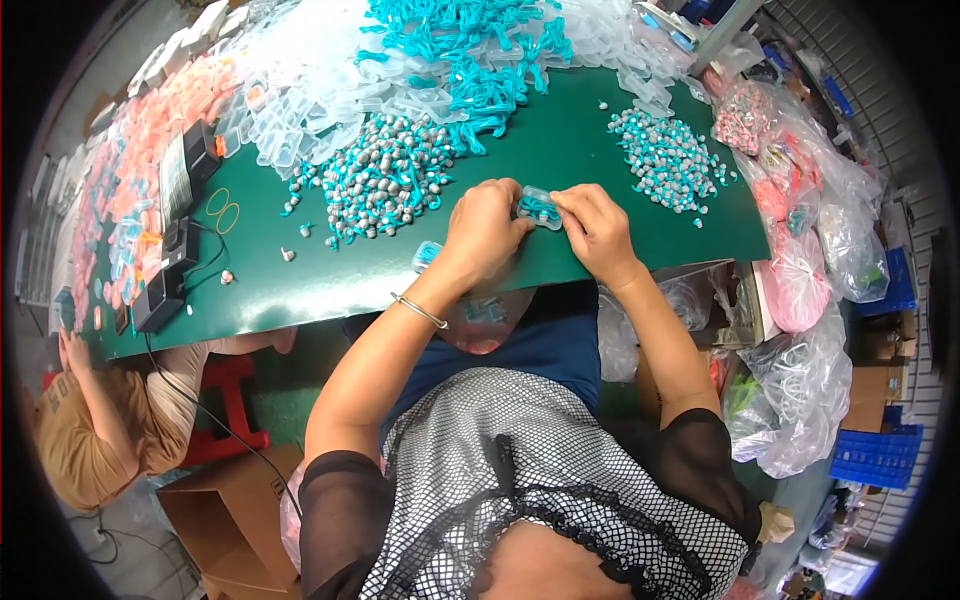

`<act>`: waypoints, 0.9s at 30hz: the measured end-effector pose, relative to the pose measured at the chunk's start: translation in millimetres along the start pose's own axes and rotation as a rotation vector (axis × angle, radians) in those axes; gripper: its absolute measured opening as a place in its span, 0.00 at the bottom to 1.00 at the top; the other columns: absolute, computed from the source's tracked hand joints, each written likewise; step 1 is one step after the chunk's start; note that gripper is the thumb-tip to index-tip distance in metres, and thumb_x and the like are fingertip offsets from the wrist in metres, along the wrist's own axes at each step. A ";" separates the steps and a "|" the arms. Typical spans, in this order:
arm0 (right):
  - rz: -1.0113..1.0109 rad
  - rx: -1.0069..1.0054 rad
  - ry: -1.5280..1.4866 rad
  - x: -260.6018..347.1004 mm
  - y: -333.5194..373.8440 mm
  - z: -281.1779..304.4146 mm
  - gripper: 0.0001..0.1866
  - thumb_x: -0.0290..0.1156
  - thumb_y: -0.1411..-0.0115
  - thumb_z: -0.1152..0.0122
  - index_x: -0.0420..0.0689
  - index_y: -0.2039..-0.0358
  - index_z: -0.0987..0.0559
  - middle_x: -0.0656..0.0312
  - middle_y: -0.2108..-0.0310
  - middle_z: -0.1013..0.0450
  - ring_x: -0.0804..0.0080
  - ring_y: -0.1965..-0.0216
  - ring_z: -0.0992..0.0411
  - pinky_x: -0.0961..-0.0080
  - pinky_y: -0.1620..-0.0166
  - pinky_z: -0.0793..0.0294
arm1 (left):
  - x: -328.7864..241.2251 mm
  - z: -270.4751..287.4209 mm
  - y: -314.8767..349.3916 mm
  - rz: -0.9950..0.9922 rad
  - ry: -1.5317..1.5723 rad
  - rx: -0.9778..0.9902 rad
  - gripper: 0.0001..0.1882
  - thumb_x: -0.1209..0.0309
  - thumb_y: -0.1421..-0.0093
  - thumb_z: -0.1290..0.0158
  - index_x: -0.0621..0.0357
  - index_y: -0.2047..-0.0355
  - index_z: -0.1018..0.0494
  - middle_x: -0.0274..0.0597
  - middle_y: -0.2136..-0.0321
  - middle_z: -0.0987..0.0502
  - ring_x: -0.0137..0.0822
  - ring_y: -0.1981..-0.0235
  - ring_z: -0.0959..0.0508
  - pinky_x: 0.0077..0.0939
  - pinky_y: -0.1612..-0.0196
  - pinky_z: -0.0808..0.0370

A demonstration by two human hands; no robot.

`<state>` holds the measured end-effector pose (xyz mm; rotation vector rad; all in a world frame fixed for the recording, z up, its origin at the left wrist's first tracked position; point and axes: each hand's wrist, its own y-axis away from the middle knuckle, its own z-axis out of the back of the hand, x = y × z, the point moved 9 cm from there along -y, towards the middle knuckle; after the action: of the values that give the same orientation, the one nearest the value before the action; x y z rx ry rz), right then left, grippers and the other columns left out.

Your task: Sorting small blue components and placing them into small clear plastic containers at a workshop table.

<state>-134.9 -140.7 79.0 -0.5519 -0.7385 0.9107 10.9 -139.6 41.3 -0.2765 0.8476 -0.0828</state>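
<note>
Between my hands, just above the green table's near edge, is a small clear plastic case [541,209] with teal cord-like pieces inside. My left hand [484,228] is closed on the case's left end, its fingers bent. At the right end, my right hand [597,230] pinches the rim between thumb and fingers. Another clear case [427,254] with something teal in it lies by my left wrist. Beyond my left hand spreads a heap of small grey-and-teal knobbed pieces [390,180]. A smaller heap of similar pieces [668,160] sits to the right.
Teal cords [480,65] are piled at the far side over many clear cases [310,110]. Orange-pink pieces [190,100], black boxes [163,300] and yellow rubber bands [224,212] lie leftward. Filled plastic bags [800,270] crowd the right. Another person [110,430] sits at the left.
</note>
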 end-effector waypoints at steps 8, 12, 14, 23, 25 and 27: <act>0.020 0.062 0.028 9.3 0.0 -3.6 0.14 0.18 0.53 0.34 0.43 0.63 0.21 0.59 0.67 0.26 0.60 0.67 0.25 0.67 0.66 0.23 | 2.7 4.5 -0.4 0.061 -0.025 0.043 0.14 0.72 0.55 0.34 0.65 0.69 0.23 0.49 0.73 0.21 0.48 0.69 0.20 0.39 0.65 0.24; 0.070 0.095 0.059 13.9 -2.7 -6.0 0.13 0.20 0.53 0.33 0.42 0.64 0.21 0.58 0.66 0.26 0.59 0.62 0.25 0.66 0.61 0.24 | 8.5 5.5 -1.8 0.106 -0.042 0.014 0.14 0.72 0.56 0.32 0.63 0.70 0.22 0.46 0.77 0.20 0.44 0.74 0.19 0.37 0.69 0.24; 0.105 0.097 0.080 16.5 -2.6 -6.6 0.13 0.21 0.53 0.33 0.42 0.64 0.21 0.57 0.65 0.26 0.58 0.61 0.26 0.65 0.60 0.24 | 7.5 5.2 -2.4 0.108 -0.067 0.015 0.14 0.71 0.56 0.32 0.63 0.70 0.22 0.45 0.77 0.20 0.44 0.74 0.19 0.37 0.69 0.24; 0.015 0.162 0.071 1.8 -4.8 -21.3 0.16 0.22 0.52 0.33 0.41 0.61 0.23 0.53 0.61 0.27 0.54 0.59 0.26 0.65 0.57 0.25 | -20.4 5.4 -9.3 -0.344 -0.177 0.003 0.18 0.71 0.50 0.37 0.60 0.58 0.25 0.47 0.62 0.24 0.49 0.64 0.21 0.39 0.60 0.23; -0.059 0.102 -0.026 -9.5 -7.1 -18.2 0.15 0.22 0.49 0.34 0.38 0.58 0.23 0.51 0.60 0.25 0.55 0.61 0.24 0.66 0.59 0.23 | -23.0 2.3 -13.8 -0.394 -0.245 0.058 0.18 0.72 0.48 0.39 0.59 0.57 0.26 0.47 0.60 0.26 0.50 0.63 0.22 0.40 0.59 0.24; -0.081 0.087 -0.081 -10.6 -8.6 -16.4 0.16 0.22 0.48 0.34 0.39 0.57 0.23 0.51 0.60 0.25 0.55 0.62 0.24 0.66 0.59 0.24 | -23.7 0.9 -15.6 -0.401 -0.278 0.143 0.14 0.71 0.45 0.41 0.60 0.58 0.26 0.47 0.63 0.26 0.51 0.64 0.22 0.40 0.62 0.24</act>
<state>-122.4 -156.1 71.1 -0.4074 -0.7851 0.8890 -3.5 -150.1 63.4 -0.3126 0.4983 -0.4676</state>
